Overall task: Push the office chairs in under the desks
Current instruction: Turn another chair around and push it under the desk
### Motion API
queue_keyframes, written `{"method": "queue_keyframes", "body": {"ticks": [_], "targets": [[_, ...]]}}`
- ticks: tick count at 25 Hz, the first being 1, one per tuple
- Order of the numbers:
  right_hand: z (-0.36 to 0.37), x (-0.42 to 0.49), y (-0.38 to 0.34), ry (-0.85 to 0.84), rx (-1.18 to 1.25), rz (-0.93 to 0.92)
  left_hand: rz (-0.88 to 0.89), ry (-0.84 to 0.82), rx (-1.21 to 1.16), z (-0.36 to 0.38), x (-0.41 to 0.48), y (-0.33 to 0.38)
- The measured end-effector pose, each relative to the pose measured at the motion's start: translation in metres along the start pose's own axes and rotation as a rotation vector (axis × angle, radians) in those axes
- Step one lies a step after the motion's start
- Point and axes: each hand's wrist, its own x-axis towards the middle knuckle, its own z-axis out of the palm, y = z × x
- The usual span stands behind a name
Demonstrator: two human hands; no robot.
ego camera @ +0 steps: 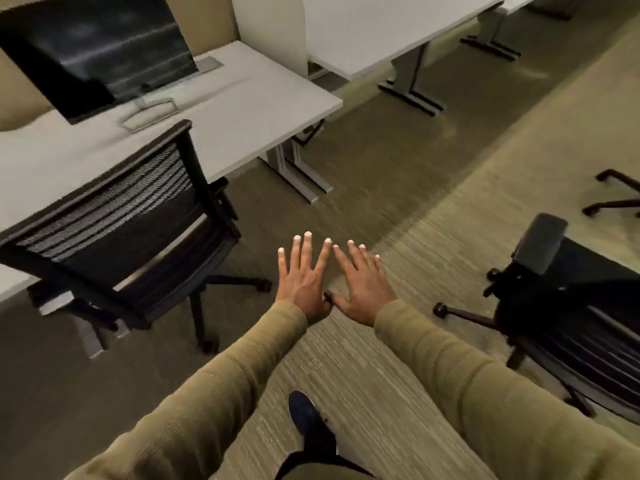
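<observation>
Two empty hands held out between a tucked-in chair and a loose one.

The mesh-back chair (114,230) at centre left sits with its seat under the desk (249,109), seemingly dealt with. The second chair (571,306) at lower right stands out on the carpet (381,161), well apart from any desk, and is likely next. The left hand (303,282) and right hand (363,282) hover mid-frame, fingers straight and spread, thumbs nearly touching, gripping nothing. A dark monitor (97,53) stands on the desk, upper left. No brand or writing is legible.
</observation>
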Motion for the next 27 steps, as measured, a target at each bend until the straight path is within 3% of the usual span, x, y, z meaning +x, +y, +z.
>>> {"method": "queue_keyframes", "body": {"ticks": [11,21,27], "targets": [[-0.053,-0.255,0.179,0.118,0.040,0.330,0.340,-0.042,-0.029,0.040,-0.078,0.277],[-0.100,-0.366,0.283,0.263,0.093,0.518,0.549,-0.067,-0.127,0.054,-0.073,0.458],[-0.179,-0.386,0.324,0.417,-0.069,0.290,0.612,0.450,-0.507,0.027,-0.040,0.520]]}}
